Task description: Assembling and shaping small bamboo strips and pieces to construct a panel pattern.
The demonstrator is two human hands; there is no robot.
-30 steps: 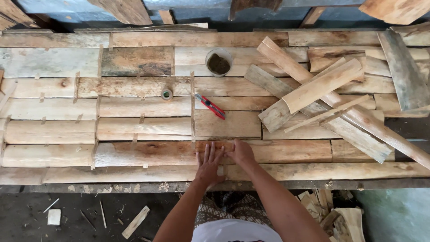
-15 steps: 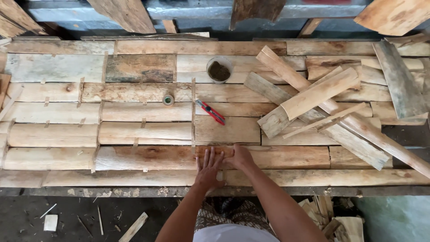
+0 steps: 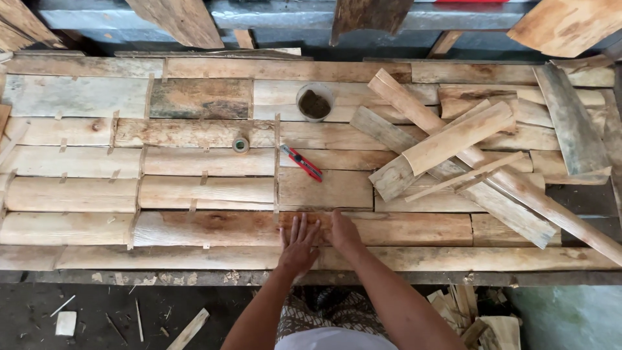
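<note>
My left hand (image 3: 298, 243) lies flat, fingers spread, on a long wooden slab (image 3: 214, 228) in the second row from the workbench's near edge. My right hand (image 3: 341, 233) rests beside it, fingers curled down on the adjoining slab (image 3: 414, 228), right at the joint between the two pieces. Neither hand holds anything. A red utility knife (image 3: 302, 162) lies two rows farther back, just beyond my hands. A small roll of tape (image 3: 241, 144) sits to the knife's left.
Rows of wooden slabs (image 3: 78, 194) cover the bench, with thin spacers between them. A round cup of dark material (image 3: 315, 102) stands at the back centre. Loose planks (image 3: 453, 139) are piled at right. Wood scraps (image 3: 188, 329) litter the floor below.
Both hands stay pressed at the same joint; the fingers have shifted only slightly. The view has tilted a little.
</note>
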